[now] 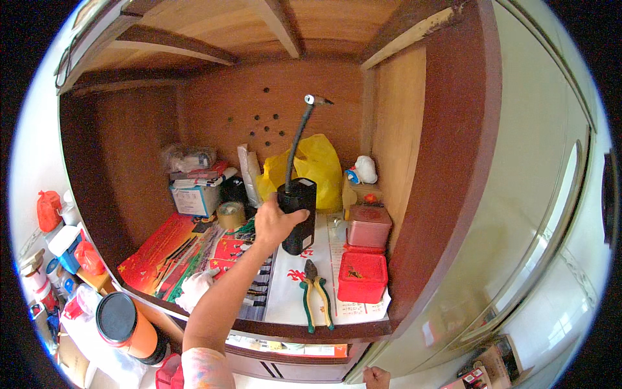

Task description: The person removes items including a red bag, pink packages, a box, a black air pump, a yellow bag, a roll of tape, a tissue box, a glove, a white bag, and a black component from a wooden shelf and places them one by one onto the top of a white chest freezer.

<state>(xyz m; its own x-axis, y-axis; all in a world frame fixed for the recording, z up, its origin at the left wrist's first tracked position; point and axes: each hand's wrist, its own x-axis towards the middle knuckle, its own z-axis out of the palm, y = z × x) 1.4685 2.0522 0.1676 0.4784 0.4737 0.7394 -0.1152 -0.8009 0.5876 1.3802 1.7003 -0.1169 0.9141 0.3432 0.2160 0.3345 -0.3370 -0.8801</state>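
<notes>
My left hand (278, 221) grips a black handheld device (300, 238), probably a portable air pump, upright above the cupboard shelf. From its top rises a bent black hose (294, 150) with a white-ringed metal end. In front lie combination pliers (316, 296) with green and yellow handles, jaws pointing inward and handle ends at the shelf's front edge. My right hand (376, 378) is low at the bottom rim, fingers curled beside the edge of a pale door; the frame cuts it off. Whether it holds anything cannot be seen.
Right on the shelf stand a red plastic box (362, 277) and a pinkish tin (369, 226). Behind are a yellow plastic bag (318, 155), a roll of tape (231, 215) and a blue-white box (194, 200). An orange black-lidded container (129, 326) stands below left.
</notes>
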